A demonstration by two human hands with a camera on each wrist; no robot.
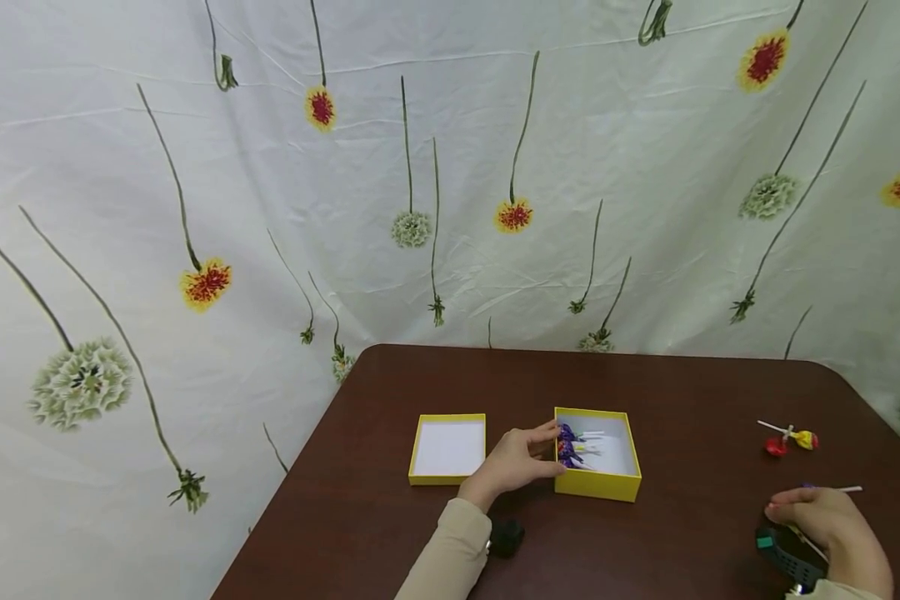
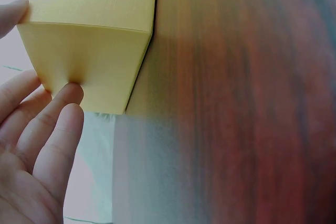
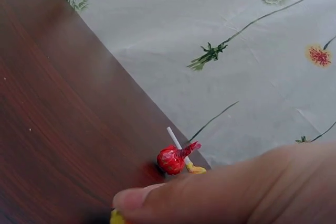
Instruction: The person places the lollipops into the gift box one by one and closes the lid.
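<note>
My left hand (image 1: 513, 458) is at the left end of a yellow box (image 1: 596, 485), fingertips touching its outer wall and thumb at the front corner. In the left wrist view, nearly straight fingers (image 2: 58, 135) press that wall, which dents slightly. Several purple-wrapped lollipops (image 1: 570, 450) lie along the box's left side, white sticks pointing right. At the right, my right hand (image 1: 825, 517) pinches a lollipop with a yellow wrapper (image 3: 116, 217), mostly hidden by the thumb. A white lollipop stick (image 1: 849, 489) with a bit of purple shows behind this hand.
A yellow lid (image 1: 448, 450) with a white inside lies left of the box. Beyond my right hand lie a red lollipop (image 1: 776, 447) and a yellow-and-red one (image 1: 806, 439), sticks crossing. A flowered cloth (image 1: 450, 167) hangs behind the dark wooden table (image 1: 690, 400).
</note>
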